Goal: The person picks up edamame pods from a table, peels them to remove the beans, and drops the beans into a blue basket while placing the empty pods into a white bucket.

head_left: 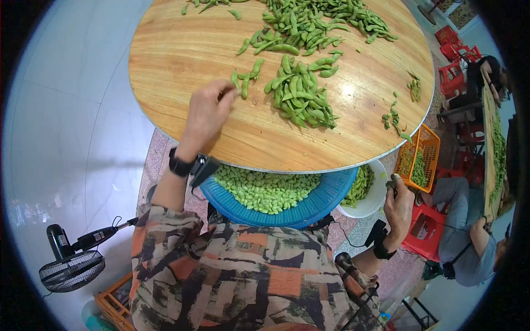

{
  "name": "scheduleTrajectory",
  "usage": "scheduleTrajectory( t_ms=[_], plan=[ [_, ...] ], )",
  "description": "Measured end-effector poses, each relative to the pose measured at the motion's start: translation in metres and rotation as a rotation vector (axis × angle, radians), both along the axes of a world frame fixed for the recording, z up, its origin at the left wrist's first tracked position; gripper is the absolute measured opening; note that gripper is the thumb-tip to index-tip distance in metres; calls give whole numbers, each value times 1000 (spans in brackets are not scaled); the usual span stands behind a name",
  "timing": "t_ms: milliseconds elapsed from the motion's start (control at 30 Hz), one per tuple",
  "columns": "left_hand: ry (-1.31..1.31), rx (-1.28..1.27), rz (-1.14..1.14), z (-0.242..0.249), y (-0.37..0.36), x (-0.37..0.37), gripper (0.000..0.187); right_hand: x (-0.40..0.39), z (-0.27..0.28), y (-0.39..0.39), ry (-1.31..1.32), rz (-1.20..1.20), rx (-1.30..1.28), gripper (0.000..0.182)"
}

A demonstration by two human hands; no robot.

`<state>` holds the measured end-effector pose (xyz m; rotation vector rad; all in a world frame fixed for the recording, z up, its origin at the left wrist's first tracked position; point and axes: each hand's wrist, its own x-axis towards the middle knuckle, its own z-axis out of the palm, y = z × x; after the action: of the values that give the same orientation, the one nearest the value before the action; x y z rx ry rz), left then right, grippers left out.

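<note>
My left hand (208, 110) is over the round wooden table, its fingers curled together at the end of a green edamame pod (236, 80). More loose pods lie just beyond those fingertips. To their right is a small pile of edamame pods (302, 94). My right hand (398, 208) is off the table's edge, beside a white bucket (377, 199), its fingers bent inward around something small and dark at the thumb that I cannot make out. Below the table edge, in front of my body, a blue basket (265, 217) holds shelled green beans (265, 190).
A larger heap of pods (301, 22) covers the far side of the wooden table (182, 60). Stems and scraps (392, 117) lie near its right edge. An orange crate (425, 144) and red stools (424, 229) stand to the right, where other people sit. A black fan (72, 270) is at left.
</note>
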<state>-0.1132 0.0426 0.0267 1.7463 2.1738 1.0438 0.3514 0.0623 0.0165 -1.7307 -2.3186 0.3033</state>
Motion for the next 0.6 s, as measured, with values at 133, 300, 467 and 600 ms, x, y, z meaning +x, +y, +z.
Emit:
scheduleTrajectory(
  t_ms=[133,300,467,600],
  plan=[
    [100,-140,58,-4,26,-14,21,-28,4,-1,155,-103,4,27],
    [211,-112,-20,-13,15,-15,18,-63,12,1,445,16,-56,21],
    [64,-7,-80,2,-9,22,19,-116,13,-5,741,91,-174,23],
    [-1048,-389,-268,10,-36,73,20,-161,17,-13,1117,109,-520,26]
  ],
)
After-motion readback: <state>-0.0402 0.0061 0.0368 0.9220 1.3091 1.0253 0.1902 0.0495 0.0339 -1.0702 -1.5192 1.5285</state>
